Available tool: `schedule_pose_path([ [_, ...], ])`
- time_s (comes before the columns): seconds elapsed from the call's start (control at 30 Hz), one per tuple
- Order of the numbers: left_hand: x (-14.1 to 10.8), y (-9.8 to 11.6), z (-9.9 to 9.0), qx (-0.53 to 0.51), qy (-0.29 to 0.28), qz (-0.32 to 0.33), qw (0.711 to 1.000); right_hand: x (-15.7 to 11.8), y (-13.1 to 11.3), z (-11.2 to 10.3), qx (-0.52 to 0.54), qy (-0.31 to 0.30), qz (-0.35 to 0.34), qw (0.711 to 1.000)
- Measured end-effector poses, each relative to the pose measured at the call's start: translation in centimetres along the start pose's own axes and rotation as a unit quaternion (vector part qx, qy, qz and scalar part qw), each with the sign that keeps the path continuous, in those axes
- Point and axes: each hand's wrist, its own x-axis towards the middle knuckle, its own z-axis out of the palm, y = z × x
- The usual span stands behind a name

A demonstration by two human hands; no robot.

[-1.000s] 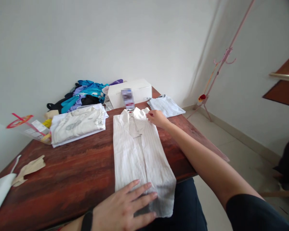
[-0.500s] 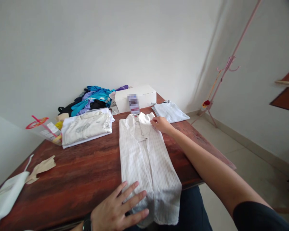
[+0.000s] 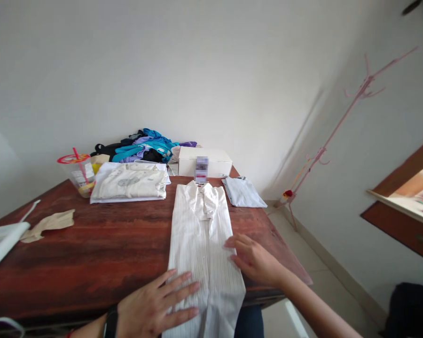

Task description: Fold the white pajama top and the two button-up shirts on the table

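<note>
One white, thin-striped collared cloth shirt [image 3: 218, 263] lies on one red-brown wooden table [image 3: 120, 249], one left hand [image 3: 151, 300] spread over its lower part, one right hand [image 3: 252, 260] half-curled at its right edge, whether pinching I cannot tell, one white rectangular box [image 3: 219, 162] and one folded pale-blue garment [image 3: 245, 193] beyond.

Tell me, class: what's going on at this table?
Someone's left hand is spread over the lower part of a striped shirt; the right hand is at its right edge. The shirt lies lengthwise on a wooden table, running past the near edge. A folded pale-blue garment lies right of it.
</note>
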Motion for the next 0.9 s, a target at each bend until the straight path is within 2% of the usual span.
schedule_pose_path([
  [0.1, -0.1, 0.0, -0.3, -0.055, 0.0, -0.016, 0.998, -5.4, 0.3, 1.4, -0.056, -0.033, -0.016, 0.998],
  [0.2, -0.3, 0.1, -0.4, -0.095, 0.021, -0.044, 0.994, -8.4, 1.1, 4.0, -0.131, -0.026, -0.054, 0.99],
  [0.37, -0.4, 0.3, -1.1, -0.158, 0.056, -0.063, 0.984, -9.2, 2.9, 9.7, -0.204, 0.124, -0.049, 0.97],
  [0.47, -0.5, 0.1, -1.5, -0.191, 0.055, -0.061, 0.978, -8.9, 3.4, 11.6, -0.198, 0.14, -0.069, 0.968],
  [0.53, -0.7, -0.1, -1.6, -0.202, 0.056, -0.062, 0.976, -8.7, 3.3, 11.7, -0.193, 0.139, -0.083, 0.968],
  [0.73, -1.2, 0.2, -0.5, -0.207, 0.091, -0.079, 0.971, -8.4, 1.8, 10.3, -0.178, 0.104, -0.15, 0.967],
  [0.9, -1.5, 0.7, 0.3, -0.19, 0.131, -0.081, 0.97, -8.4, 0.9, 10.7, -0.155, 0.084, -0.161, 0.971],
])
